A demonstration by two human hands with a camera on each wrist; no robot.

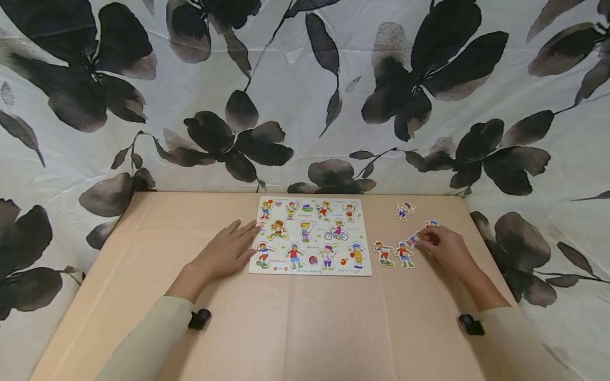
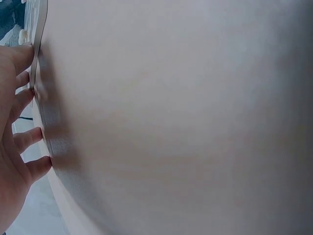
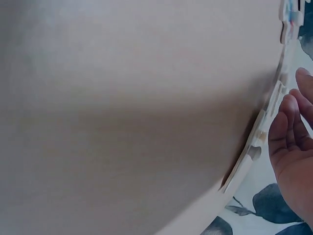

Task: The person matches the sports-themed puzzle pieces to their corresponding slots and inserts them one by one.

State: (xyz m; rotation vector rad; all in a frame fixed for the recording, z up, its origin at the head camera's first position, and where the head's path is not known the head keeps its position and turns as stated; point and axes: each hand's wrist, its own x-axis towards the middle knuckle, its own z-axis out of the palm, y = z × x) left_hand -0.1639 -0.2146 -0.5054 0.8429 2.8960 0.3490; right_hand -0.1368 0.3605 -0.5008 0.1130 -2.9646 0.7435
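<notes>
A white puzzle board point(image 1: 310, 273) with colourful sports figures lies on the table. My left hand point(image 1: 229, 248) rests at its left edge with fingers spread and fairly straight. In the left wrist view, that hand's thumb point(image 2: 24, 56) touches the board's rim point(image 2: 40, 29). To the right of the board, my right hand point(image 1: 445, 248) pinches a small purplish figure piece point(image 1: 412, 241) between thumb and fingertips, partly covering it. Close by lie a skateboarder piece point(image 1: 383, 254) and a blue-capped figure piece point(image 1: 404, 255). Another piece point(image 1: 431, 223) shows just beyond the right hand's fingers.
One more figure piece point(image 1: 405, 211) lies farther back, right of the board. The light wooden table point(image 1: 333, 328) ends at a back edge against a white cloth point(image 1: 329, 143) with dark flowers. Dark wrist devices point(image 1: 199, 319) sit at both sleeves.
</notes>
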